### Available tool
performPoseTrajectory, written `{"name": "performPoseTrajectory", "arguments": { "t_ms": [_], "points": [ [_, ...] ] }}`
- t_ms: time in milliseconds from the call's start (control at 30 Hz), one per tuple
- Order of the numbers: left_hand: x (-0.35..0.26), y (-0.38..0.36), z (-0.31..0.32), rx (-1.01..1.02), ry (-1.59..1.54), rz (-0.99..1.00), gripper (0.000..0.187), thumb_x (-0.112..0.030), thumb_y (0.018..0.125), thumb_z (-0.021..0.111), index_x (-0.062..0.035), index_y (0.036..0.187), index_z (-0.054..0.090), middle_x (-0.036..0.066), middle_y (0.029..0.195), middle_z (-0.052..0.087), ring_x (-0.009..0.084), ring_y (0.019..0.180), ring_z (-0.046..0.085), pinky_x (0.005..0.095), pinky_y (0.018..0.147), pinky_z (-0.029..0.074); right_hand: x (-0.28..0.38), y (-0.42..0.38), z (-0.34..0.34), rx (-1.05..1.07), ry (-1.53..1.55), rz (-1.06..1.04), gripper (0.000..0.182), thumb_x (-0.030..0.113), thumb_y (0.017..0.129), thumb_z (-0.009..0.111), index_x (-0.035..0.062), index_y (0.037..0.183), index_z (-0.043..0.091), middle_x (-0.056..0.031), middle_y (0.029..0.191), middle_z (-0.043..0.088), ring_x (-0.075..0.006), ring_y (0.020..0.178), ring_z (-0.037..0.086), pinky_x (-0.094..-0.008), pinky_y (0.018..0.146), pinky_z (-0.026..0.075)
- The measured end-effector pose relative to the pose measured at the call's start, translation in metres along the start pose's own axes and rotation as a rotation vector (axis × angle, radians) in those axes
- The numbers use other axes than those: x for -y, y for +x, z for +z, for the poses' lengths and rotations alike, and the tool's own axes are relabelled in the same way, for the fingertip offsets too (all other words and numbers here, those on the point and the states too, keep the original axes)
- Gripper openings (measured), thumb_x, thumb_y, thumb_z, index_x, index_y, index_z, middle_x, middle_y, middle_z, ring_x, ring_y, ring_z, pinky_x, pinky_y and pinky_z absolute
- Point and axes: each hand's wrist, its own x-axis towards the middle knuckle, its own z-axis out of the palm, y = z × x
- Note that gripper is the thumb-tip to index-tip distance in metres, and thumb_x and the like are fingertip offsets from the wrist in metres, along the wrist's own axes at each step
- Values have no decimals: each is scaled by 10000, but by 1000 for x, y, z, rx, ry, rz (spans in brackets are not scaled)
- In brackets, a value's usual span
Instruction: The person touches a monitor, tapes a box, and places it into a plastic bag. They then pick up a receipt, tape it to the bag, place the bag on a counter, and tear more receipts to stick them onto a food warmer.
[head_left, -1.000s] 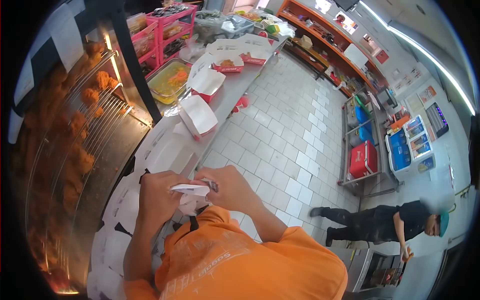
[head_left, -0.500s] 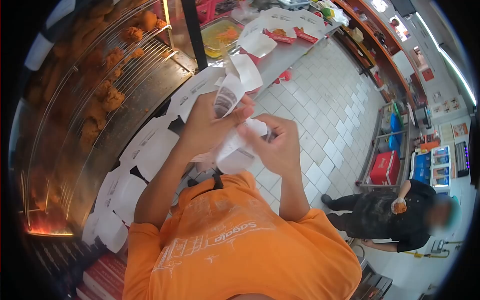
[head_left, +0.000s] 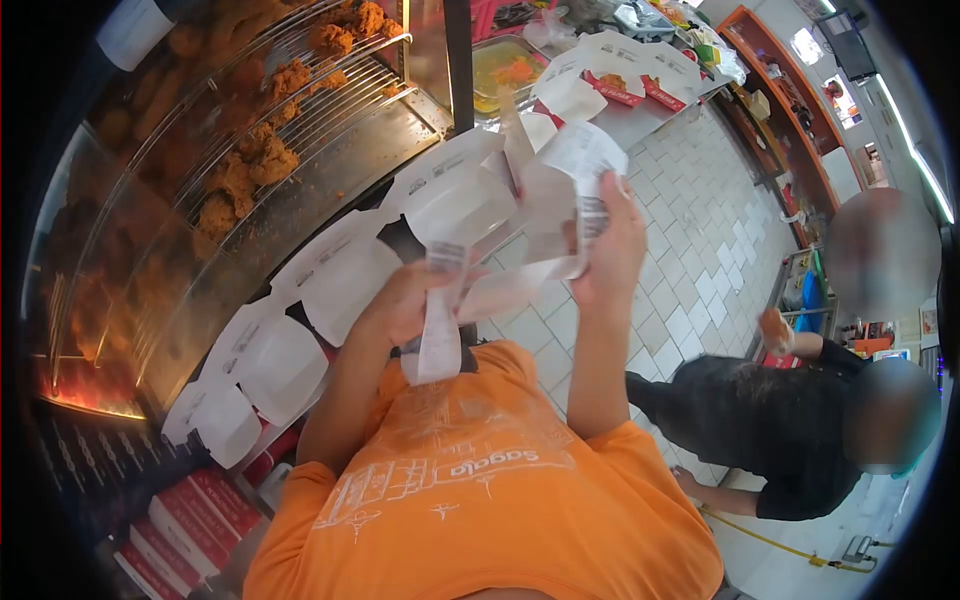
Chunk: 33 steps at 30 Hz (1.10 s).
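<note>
A long, curling printed receipt stretches between my two hands in front of my orange shirt. My left hand is closed on its lower left end, where a loop hangs toward the shirt. Higher and to the right, my right hand grips the other end, and a wide printed flap curls up over the fingers. Some of the paper is smeared by motion. Behind my hands stands an open white takeaway box. More open white boxes line the counter to the left, beside my left hand.
Fried chicken sits on wire racks in the heated cabinet at left. Red-and-white cartons are stacked low at left. Boxes with red packs stand farther along the counter. A person in black holds a piece of food on the tiled floor's right side.
My hands have moved apart, the right one up and to the right, and the bunched receipt is now spread between them. The person in black has come nearer. The view has shifted.
</note>
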Motion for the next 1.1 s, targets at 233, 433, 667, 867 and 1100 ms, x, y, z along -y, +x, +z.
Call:
{"name": "performPoseTrajectory", "arguments": {
  "t_ms": [233,433,667,867,1100],
  "points": [
    [-22,4,15,-12,9,131,355,-220,1010,489,23,1262,544,108,1191,634,207,1037,636,357,908,515,-69,-54,25,99,-78,325,209,250,1003,545,75,1118,553,-20,857,641,-109,621,593,-270,494,467],
    [-23,8,11,-41,-374,353,498,-333,1036,391,19,1383,453,162,1310,579,267,1179,577,392,1039,437,-88,-70,17,107,-223,360,262,286,999,557,68,1145,535,-11,854,625,-89,661,588,-270,521,465],
    [-29,-1,19,-109,-232,692,475,-144,930,625,-39,1361,457,182,1293,593,273,1222,553,417,1037,434,-100,-86,8,158,-219,516,259,316,958,598,91,1077,549,4,799,583,-79,592,539,-243,456,407],
    [-54,-11,7,-235,-408,757,513,2,824,726,-28,1297,529,102,1217,636,215,1124,597,344,973,471,-88,-71,-20,247,-193,680,246,224,961,546,41,1123,574,-49,882,644,-119,658,615,-251,510,485],
    [-50,-13,8,-341,331,882,884,196,671,659,-40,1453,322,139,1281,621,206,1164,615,329,976,506,-62,-41,-35,514,-1499,-277,309,224,936,658,-25,1115,629,-82,871,697,-148,736,655,-312,629,520]
  ]
}}
